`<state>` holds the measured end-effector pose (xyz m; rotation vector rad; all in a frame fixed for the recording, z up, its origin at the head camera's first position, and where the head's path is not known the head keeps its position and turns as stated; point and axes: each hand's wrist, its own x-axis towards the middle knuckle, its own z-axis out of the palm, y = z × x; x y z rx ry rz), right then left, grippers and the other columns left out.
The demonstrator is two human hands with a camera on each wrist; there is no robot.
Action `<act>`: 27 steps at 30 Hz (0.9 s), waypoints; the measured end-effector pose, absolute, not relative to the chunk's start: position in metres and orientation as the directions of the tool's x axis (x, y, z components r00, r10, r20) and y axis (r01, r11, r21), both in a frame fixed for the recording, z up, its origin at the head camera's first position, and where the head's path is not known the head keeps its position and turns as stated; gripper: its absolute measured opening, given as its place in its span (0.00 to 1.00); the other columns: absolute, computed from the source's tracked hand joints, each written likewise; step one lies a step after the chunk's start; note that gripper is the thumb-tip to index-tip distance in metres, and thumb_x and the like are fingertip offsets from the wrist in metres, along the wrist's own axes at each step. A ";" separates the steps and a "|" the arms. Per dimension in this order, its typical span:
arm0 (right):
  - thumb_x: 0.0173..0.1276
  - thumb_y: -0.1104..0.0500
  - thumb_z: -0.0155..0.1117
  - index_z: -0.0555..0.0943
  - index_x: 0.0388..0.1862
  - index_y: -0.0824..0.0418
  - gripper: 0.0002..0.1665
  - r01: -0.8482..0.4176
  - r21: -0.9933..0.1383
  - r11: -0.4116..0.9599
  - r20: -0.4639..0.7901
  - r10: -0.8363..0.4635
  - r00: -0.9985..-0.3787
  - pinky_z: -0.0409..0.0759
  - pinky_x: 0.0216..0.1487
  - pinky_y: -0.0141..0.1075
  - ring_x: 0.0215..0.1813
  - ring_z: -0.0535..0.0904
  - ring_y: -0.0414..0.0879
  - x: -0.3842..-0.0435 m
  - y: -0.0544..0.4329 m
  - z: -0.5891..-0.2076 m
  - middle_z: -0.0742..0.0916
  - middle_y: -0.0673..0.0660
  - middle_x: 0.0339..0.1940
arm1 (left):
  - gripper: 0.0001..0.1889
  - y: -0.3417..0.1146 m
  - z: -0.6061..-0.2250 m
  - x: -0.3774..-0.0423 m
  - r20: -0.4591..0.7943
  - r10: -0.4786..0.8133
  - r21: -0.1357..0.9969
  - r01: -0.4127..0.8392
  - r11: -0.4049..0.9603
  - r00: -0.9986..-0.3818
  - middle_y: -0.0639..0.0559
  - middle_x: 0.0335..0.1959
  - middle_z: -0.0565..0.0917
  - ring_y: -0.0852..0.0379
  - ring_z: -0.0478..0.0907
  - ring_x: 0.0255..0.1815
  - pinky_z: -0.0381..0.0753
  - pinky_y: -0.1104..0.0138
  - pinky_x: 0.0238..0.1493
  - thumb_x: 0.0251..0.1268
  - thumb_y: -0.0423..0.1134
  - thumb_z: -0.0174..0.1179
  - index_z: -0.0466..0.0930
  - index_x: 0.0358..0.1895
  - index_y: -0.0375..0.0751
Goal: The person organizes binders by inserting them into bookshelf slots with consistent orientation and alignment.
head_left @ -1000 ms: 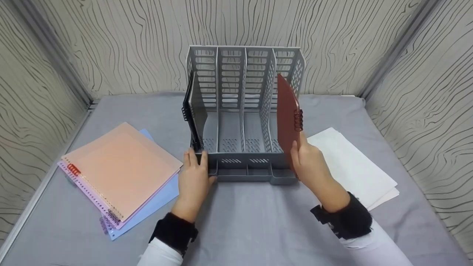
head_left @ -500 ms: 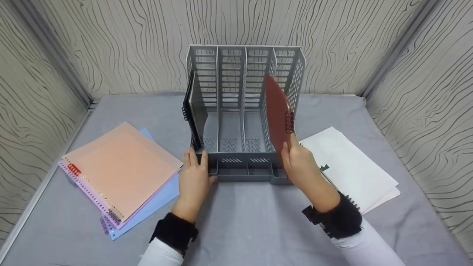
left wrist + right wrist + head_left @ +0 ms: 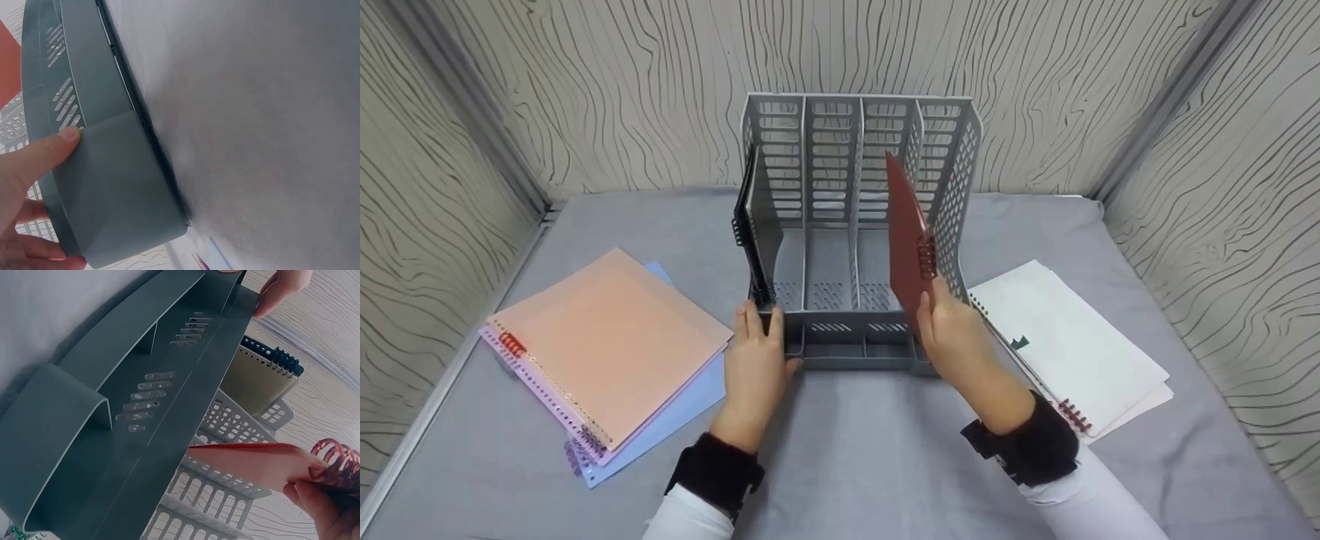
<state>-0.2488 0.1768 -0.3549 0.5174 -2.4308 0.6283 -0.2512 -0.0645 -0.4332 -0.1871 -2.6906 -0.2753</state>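
My right hand grips a red ring-bound notebook by its spine edge, below the red rings. The notebook stands upright over the right part of a grey desktop file organizer, in front of its third compartment from the left. In the right wrist view, the notebook sits behind the organizer's front ledge. My left hand holds the organizer's front left corner. Its thumb presses the front tray in the left wrist view. A black-bound notebook with a grey-beige face stands in the leftmost compartment.
Left of the organizer lies a stack of loose-leaf covers: a peach one over lilac and a blue one. On the right lie white ring-bound notebooks, one with red rings. Patterned panels enclose the table on three sides.
My right hand has carried the red notebook leftward, from in front of the rightmost compartment to the third. The white notebooks' rings are now uncovered. My left hand stays at the corner.
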 end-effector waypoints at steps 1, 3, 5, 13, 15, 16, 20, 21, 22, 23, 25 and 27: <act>0.69 0.65 0.46 0.67 0.54 0.73 0.17 -0.490 -0.318 0.812 0.611 -0.219 -0.761 0.77 0.19 0.46 0.22 0.79 0.56 -0.249 0.175 -0.355 0.82 0.67 0.25 | 0.44 -0.064 -0.433 -0.251 0.431 0.088 0.163 0.174 0.971 -0.898 0.24 0.59 0.67 0.33 0.66 0.60 0.80 0.53 0.44 0.34 0.52 0.77 0.73 0.59 0.34; 0.69 0.66 0.47 0.67 0.54 0.73 0.17 -0.497 -0.322 0.806 0.615 -0.222 -0.757 0.77 0.19 0.46 0.22 0.79 0.56 -0.249 0.173 -0.356 0.82 0.66 0.24 | 0.44 -0.064 -0.434 -0.251 0.438 0.087 0.164 0.175 0.971 -0.895 0.25 0.59 0.68 0.33 0.67 0.60 0.80 0.53 0.43 0.34 0.52 0.77 0.73 0.59 0.34; 0.69 0.66 0.47 0.68 0.51 0.73 0.15 -0.507 -0.321 0.800 0.623 -0.225 -0.749 0.77 0.19 0.47 0.22 0.78 0.57 -0.250 0.171 -0.357 0.80 0.65 0.22 | 0.44 -0.064 -0.434 -0.251 0.442 0.087 0.164 0.176 0.971 -0.893 0.25 0.59 0.68 0.33 0.67 0.60 0.80 0.53 0.43 0.33 0.52 0.77 0.74 0.58 0.34; 0.69 0.66 0.46 0.69 0.48 0.74 0.13 -0.523 -0.334 0.784 0.598 -0.252 -0.761 0.76 0.17 0.44 0.18 0.76 0.53 -0.249 0.160 -0.356 0.80 0.63 0.20 | 0.43 -0.064 -0.434 -0.252 0.433 0.081 0.177 0.173 0.969 -0.898 0.24 0.59 0.67 0.32 0.66 0.60 0.80 0.52 0.42 0.34 0.51 0.77 0.73 0.59 0.35; 0.70 0.66 0.46 0.69 0.49 0.74 0.14 -0.524 -0.333 0.784 0.592 -0.259 -0.763 0.75 0.16 0.43 0.18 0.75 0.51 -0.249 0.158 -0.356 0.80 0.62 0.20 | 0.43 -0.064 -0.434 -0.252 0.428 0.077 0.182 0.170 0.969 -0.901 0.25 0.60 0.67 0.32 0.66 0.60 0.80 0.52 0.42 0.34 0.51 0.77 0.73 0.59 0.35; 0.70 0.66 0.46 0.69 0.49 0.74 0.14 -0.528 -0.334 0.781 0.592 -0.262 -0.762 0.75 0.16 0.42 0.18 0.75 0.50 -0.249 0.157 -0.356 0.80 0.62 0.20 | 0.43 -0.064 -0.434 -0.252 0.426 0.076 0.183 0.168 0.969 -0.901 0.25 0.60 0.67 0.32 0.66 0.60 0.80 0.52 0.41 0.34 0.51 0.77 0.73 0.59 0.35; 0.70 0.66 0.46 0.68 0.53 0.74 0.16 -0.544 -0.335 0.769 0.599 -0.272 -0.753 0.78 0.20 0.42 0.21 0.78 0.52 -0.248 0.154 -0.356 0.82 0.63 0.24 | 0.44 -0.064 -0.434 -0.252 0.429 0.079 0.176 0.169 0.970 -0.900 0.25 0.60 0.67 0.32 0.66 0.60 0.80 0.52 0.42 0.34 0.52 0.77 0.73 0.59 0.35; 0.70 0.66 0.46 0.68 0.54 0.74 0.17 -0.548 -0.337 0.766 0.600 -0.274 -0.752 0.78 0.21 0.42 0.22 0.78 0.52 -0.248 0.153 -0.356 0.82 0.64 0.25 | 0.44 -0.064 -0.434 -0.252 0.433 0.082 0.171 0.170 0.970 -0.898 0.25 0.59 0.67 0.32 0.66 0.60 0.80 0.52 0.43 0.34 0.52 0.77 0.73 0.59 0.34; 0.70 0.66 0.46 0.67 0.55 0.75 0.18 -0.551 -0.339 0.762 0.600 -0.276 -0.751 0.78 0.21 0.42 0.22 0.78 0.51 -0.248 0.152 -0.356 0.82 0.64 0.26 | 0.44 -0.064 -0.434 -0.252 0.435 0.086 0.166 0.174 0.971 -0.896 0.24 0.59 0.67 0.33 0.66 0.60 0.80 0.52 0.43 0.34 0.52 0.77 0.73 0.59 0.34; 0.70 0.66 0.46 0.67 0.56 0.75 0.19 -0.554 -0.340 0.760 0.601 -0.277 -0.749 0.78 0.21 0.41 0.22 0.77 0.51 -0.247 0.151 -0.356 0.82 0.63 0.26 | 0.44 -0.065 -0.434 -0.252 0.437 0.091 0.160 0.177 0.971 -0.895 0.24 0.59 0.67 0.33 0.66 0.60 0.79 0.53 0.44 0.34 0.52 0.77 0.73 0.59 0.34; 0.70 0.66 0.46 0.66 0.57 0.75 0.19 -0.556 -0.340 0.759 0.603 -0.278 -0.748 0.77 0.20 0.41 0.21 0.77 0.50 -0.247 0.149 -0.356 0.82 0.62 0.25 | 0.43 -0.065 -0.434 -0.251 0.439 0.098 0.153 0.182 0.971 -0.893 0.24 0.59 0.67 0.33 0.67 0.60 0.79 0.54 0.46 0.34 0.52 0.77 0.73 0.58 0.33; 0.70 0.66 0.46 0.67 0.56 0.75 0.19 -0.555 -0.341 0.759 0.602 -0.277 -0.749 0.76 0.19 0.41 0.20 0.76 0.50 -0.247 0.147 -0.357 0.81 0.61 0.23 | 0.43 -0.065 -0.433 -0.251 0.438 0.101 0.155 0.186 0.970 -0.893 0.24 0.59 0.67 0.33 0.66 0.60 0.79 0.54 0.46 0.35 0.51 0.76 0.73 0.59 0.33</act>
